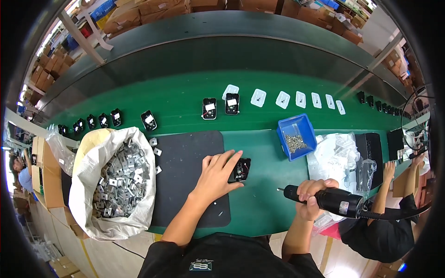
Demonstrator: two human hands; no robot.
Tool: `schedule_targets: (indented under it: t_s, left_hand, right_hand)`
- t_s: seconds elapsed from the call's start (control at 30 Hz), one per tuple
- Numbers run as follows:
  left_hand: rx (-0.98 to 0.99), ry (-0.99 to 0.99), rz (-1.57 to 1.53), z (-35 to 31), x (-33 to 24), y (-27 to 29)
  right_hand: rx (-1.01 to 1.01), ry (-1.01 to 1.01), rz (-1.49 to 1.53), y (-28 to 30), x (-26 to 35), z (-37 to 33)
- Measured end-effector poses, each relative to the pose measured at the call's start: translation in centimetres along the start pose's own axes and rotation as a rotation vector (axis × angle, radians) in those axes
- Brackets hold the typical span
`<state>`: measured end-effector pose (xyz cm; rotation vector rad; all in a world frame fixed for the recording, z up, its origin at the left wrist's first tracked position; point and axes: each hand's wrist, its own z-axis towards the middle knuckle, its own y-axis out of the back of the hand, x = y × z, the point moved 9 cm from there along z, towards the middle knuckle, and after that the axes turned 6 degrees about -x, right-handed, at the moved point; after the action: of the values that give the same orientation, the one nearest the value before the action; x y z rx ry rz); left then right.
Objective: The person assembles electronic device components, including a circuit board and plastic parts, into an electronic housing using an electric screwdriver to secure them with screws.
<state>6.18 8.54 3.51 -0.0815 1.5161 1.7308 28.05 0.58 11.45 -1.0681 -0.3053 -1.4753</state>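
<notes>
My left hand (216, 170) rests at the right edge of a dark mat. Its thumb and fingers hold a small black plastic housing (242, 170) by its near and far sides; red wire shows inside. In my right hand (313, 197) is a black electric screwdriver (338, 202), its bit pointing left and apart from the housing. A cable runs from its rear end toward the right. Beyond the right hand stands a blue bin (303, 123) with many small screws (295, 142).
A white sack (85, 204) of metal brackets (123, 180) stands left of the dark mat (185, 143). Black units (209, 109) and white trays (282, 99) line the green belt (176, 92). Plastic bags (340, 150) lie at right, near a co-worker's arm (382, 194).
</notes>
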Motion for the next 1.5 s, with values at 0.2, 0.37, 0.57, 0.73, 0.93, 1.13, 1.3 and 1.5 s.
schedule_targets:
  t_s: [0.2,0.37,0.57,0.73,0.93,1.13,1.3,1.5]
  left_hand:
    - [-0.004,-0.098,-0.085,-1.2,-0.2,-1.2]
    - [0.008,-0.082,-0.131,-1.1,-0.1,-1.7]
    - [0.026,-0.071,-0.221,-1.3,0.2,-1.7]
    - [0.021,-0.119,-0.314,-1.3,-0.3,-1.9]
    - [0.002,-0.110,-0.316,-1.5,-0.6,-2.4]
    - [-0.015,-0.080,-0.311,-1.8,-0.9,-2.6]
    - [0.024,-0.056,-0.317,-1.7,-0.7,-3.0]
    - [0.014,-0.019,-0.309,-1.6,-0.5,-2.4]
  right_hand:
    - [0.001,-0.026,0.036,-0.4,0.1,-0.7]
    - [0.012,-0.042,0.059,-0.9,0.0,-0.7]
    - [0.049,-0.071,0.097,-1.7,-0.8,-0.8]
    - [0.016,-0.061,0.103,-1.3,-0.7,-0.8]
    - [-0.063,-0.117,0.108,-0.4,-1.4,-0.9]
    - [-0.046,-0.113,0.097,-0.4,-1.7,-1.0]
    - [-0.032,-0.134,0.105,-0.7,-2.0,-0.8]
    - [0.060,-0.134,0.118,-1.7,-1.9,-0.1]
